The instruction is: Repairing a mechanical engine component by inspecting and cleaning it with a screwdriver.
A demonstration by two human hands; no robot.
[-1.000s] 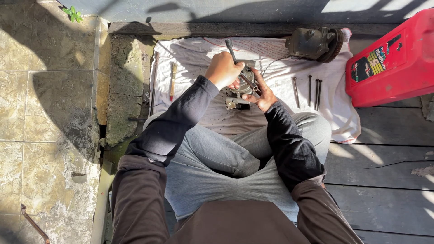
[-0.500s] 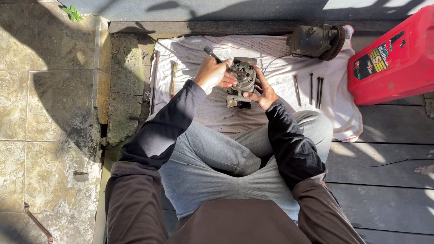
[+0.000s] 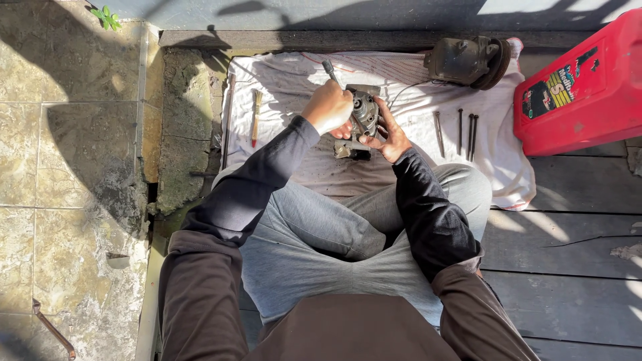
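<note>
I sit cross-legged over a white cloth. My left hand is closed around the handle of a thin metal tool whose end sticks up and away from the fist. My right hand grips a grey metal machine part from the right side and holds it just above the cloth. The two hands sit close together, with the tool hand against the part's left side. Where the tool's tip meets the part is hidden by my left hand.
Several long bolts lie on the cloth to the right. A dark round machine housing sits at the cloth's far right corner, beside a red plastic jug. A brush with a wooden handle lies at the left. Stone paving runs along the left.
My left hand has turned with the tool, so the handle end swung from pointing up and right of the fist to pointing up and left. The right hand keeps its hold on the part.
</note>
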